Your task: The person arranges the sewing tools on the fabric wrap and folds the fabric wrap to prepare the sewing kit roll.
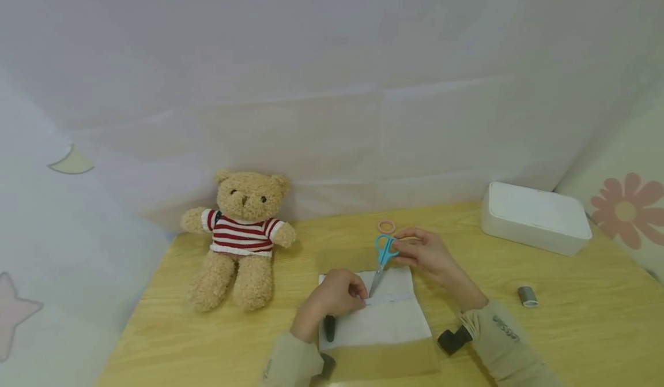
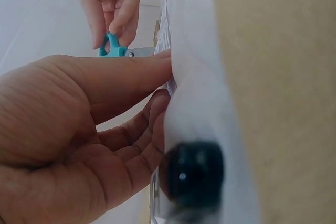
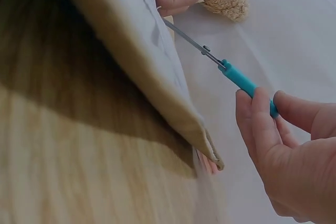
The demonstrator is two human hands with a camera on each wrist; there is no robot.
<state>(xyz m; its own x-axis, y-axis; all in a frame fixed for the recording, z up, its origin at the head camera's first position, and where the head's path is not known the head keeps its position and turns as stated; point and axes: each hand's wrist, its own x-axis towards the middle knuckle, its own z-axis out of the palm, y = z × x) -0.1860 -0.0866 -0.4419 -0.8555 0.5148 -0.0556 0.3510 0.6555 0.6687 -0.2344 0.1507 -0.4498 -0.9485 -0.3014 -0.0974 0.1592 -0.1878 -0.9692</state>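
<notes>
My right hand (image 1: 426,254) pinches the blue handles of the scissors (image 1: 385,251), whose blades point down toward the white cloth (image 1: 389,323). In the right wrist view the scissors (image 3: 239,79) sit between thumb and fingertips of that hand (image 3: 299,156), their tips reaching the fabric's edge. My left hand (image 1: 339,292) pinches the cloth beside the blade tips. The left wrist view has the thumb of this hand (image 2: 79,129) on the layered edge of the white cloth (image 2: 191,93), fingers curled beneath.
A teddy bear (image 1: 244,231) in a striped shirt sits at the left. Behind the scissors lies a pink ring (image 1: 386,226). At the right are a white box (image 1: 536,217) and a grey thread spool (image 1: 527,296). A black object (image 1: 329,328) is by the left wrist.
</notes>
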